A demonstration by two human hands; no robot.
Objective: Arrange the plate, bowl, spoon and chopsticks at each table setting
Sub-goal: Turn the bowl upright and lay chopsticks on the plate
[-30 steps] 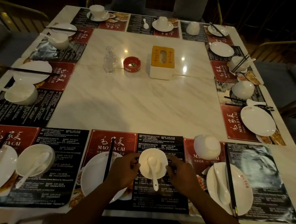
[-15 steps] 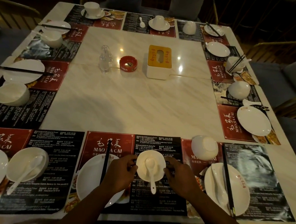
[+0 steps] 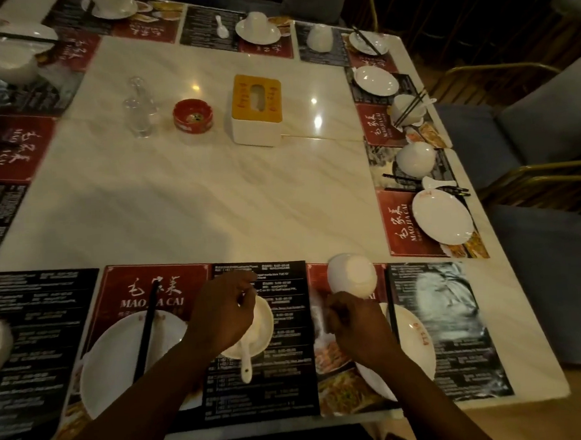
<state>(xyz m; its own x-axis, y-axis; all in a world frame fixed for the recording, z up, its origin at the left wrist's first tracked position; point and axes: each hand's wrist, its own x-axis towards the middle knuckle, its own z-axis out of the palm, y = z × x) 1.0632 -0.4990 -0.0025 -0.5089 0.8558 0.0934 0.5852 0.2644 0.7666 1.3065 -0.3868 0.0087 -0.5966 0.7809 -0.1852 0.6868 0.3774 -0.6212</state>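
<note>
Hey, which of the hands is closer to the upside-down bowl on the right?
Right. The right hand is just on the near side of the upside-down bowl; the left hand is off to its left, over the upright bowl.

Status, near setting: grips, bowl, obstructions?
Left grip over bowl, at its left rim, hold unclear. Right grip curled over neighbouring plate, hold unclear. Spoon in bowl, handle out the near side. Upside-down bowl just beyond right grip.
</note>
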